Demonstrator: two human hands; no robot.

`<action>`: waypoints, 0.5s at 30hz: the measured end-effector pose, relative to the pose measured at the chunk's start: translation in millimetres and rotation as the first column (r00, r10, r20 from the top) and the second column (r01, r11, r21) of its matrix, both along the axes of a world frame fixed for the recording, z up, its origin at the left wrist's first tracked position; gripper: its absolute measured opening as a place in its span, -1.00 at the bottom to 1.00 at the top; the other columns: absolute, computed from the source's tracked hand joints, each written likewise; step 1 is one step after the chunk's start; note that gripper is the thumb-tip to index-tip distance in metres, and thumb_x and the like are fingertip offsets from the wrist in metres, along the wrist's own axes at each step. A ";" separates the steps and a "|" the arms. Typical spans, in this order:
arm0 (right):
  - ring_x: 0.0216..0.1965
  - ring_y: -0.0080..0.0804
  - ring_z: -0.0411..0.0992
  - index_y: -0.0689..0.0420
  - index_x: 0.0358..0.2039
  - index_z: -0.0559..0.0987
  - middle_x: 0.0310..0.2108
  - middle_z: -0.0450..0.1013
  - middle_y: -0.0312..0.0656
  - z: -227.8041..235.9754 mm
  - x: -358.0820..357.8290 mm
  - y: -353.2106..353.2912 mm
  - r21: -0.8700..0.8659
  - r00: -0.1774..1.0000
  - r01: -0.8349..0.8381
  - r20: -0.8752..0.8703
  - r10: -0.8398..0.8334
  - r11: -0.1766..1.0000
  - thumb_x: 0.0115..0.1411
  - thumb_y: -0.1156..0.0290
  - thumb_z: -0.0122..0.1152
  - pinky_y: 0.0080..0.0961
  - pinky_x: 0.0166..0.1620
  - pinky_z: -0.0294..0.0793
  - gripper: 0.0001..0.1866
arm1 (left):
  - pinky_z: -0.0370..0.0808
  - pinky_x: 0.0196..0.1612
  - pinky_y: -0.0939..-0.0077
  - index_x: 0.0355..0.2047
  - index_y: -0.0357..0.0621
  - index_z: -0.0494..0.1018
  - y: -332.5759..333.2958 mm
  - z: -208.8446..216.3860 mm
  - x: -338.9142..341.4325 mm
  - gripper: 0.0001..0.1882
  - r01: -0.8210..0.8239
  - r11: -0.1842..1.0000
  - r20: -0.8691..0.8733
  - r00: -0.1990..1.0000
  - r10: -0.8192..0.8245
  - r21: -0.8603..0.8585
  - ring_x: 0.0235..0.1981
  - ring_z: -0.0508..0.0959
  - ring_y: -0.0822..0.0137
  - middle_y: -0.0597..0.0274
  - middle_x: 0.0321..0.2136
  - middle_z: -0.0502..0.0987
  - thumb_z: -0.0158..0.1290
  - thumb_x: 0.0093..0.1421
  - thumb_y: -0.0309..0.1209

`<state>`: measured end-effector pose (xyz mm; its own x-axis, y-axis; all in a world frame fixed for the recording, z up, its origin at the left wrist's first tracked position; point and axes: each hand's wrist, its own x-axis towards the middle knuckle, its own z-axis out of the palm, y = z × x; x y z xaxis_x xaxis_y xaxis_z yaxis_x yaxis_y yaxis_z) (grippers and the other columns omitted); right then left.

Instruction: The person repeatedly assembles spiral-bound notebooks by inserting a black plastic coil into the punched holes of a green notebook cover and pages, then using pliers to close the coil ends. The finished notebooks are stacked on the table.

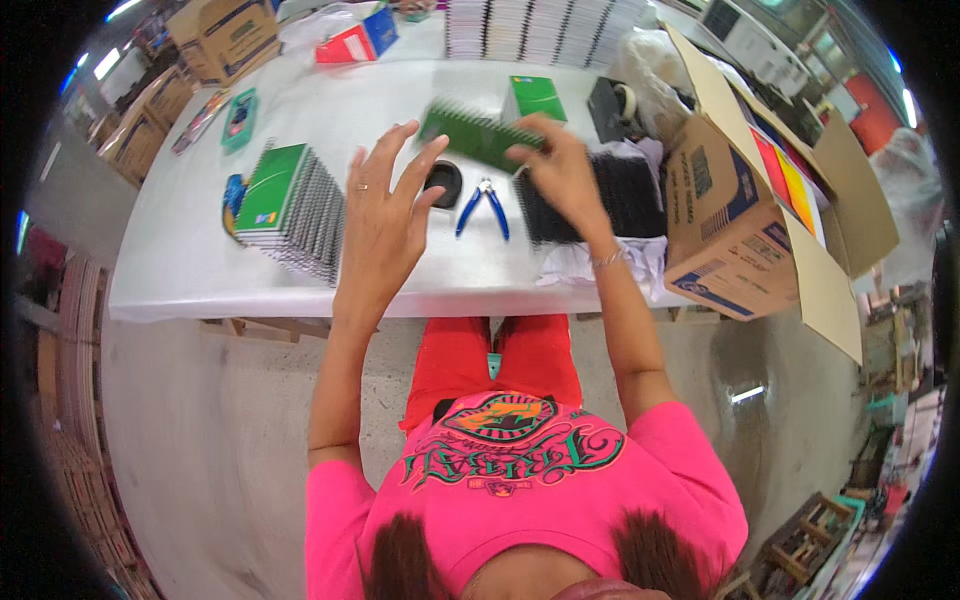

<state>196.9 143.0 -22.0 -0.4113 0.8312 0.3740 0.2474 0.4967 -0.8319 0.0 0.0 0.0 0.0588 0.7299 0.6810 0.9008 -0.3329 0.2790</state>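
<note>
My right hand (pixel 562 172) grips the right end of a green spiral notebook (pixel 468 138), held tilted above the table and a little blurred. At the notebook's left end is my left hand (pixel 390 205), its fingers spread; it looks apart from the cover. Below the notebook lie blue-handled cutting pliers (pixel 484 208) with their handles apart, beside a round black dish (pixel 442 184). To the left stands a stack of green spiral notebooks (pixel 290 210). Black spiral binding coils (pixel 590 198) lie on white cloth under my right wrist. Another green notebook pile (pixel 535 97) sits farther back.
An open cardboard box (pixel 735 215) with colourful contents stands at the table's right edge. A tape dispenser (pixel 612 108) is near it. Tall stacks of spiral-bound books (pixel 545 30) line the back. A teal tray (pixel 240 120) lies at far left. The white table (pixel 210 290) ends before my legs.
</note>
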 end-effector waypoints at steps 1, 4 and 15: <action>-0.22 -0.24 0.58 0.20 -0.15 0.57 -0.26 0.61 -0.10 -2.3 -5.3 -22.3 0.098 0.997 -0.058 0.057 0.053 0.993 0.08 0.66 0.20 -0.44 -0.11 0.50 -0.71 | -0.04 0.39 0.03 0.17 0.14 0.40 -4.4 6.1 2.5 -0.48 -0.072 0.997 -0.111 0.991 0.073 0.016 0.21 0.35 0.23 0.16 0.18 0.37 0.10 0.18 -0.47; -0.21 0.01 0.49 0.19 -0.19 0.56 -0.29 0.54 0.01 -7.8 0.0 -64.9 0.342 0.981 -0.164 0.155 0.117 0.925 0.02 0.61 0.21 -0.26 -0.14 0.44 -0.72 | 0.00 0.38 0.07 -0.05 0.02 0.53 -11.1 -3.0 12.6 -0.68 -0.076 0.982 -0.180 0.983 0.044 -0.174 -0.03 0.52 0.31 0.25 -0.08 0.55 0.09 0.16 -0.50; -0.31 0.03 0.50 0.16 -0.28 0.62 -0.38 0.54 0.01 -76.9 164.2 16.3 0.241 0.707 0.579 0.327 -0.627 0.779 0.15 0.22 0.31 -0.14 -0.20 0.45 -0.74 | 0.01 0.33 -0.09 -0.20 -0.08 0.51 -27.3 -67.0 -38.9 -0.80 -0.133 0.946 -0.078 0.990 0.115 -0.295 -0.16 0.55 0.22 0.24 -0.28 0.59 0.02 0.17 -0.57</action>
<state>361.1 159.3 -98.9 0.0390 0.9124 0.4075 0.7999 0.2159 -0.5600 -38.9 -27.3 -67.0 -0.0118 0.9034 0.4286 0.9476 -0.1268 0.2933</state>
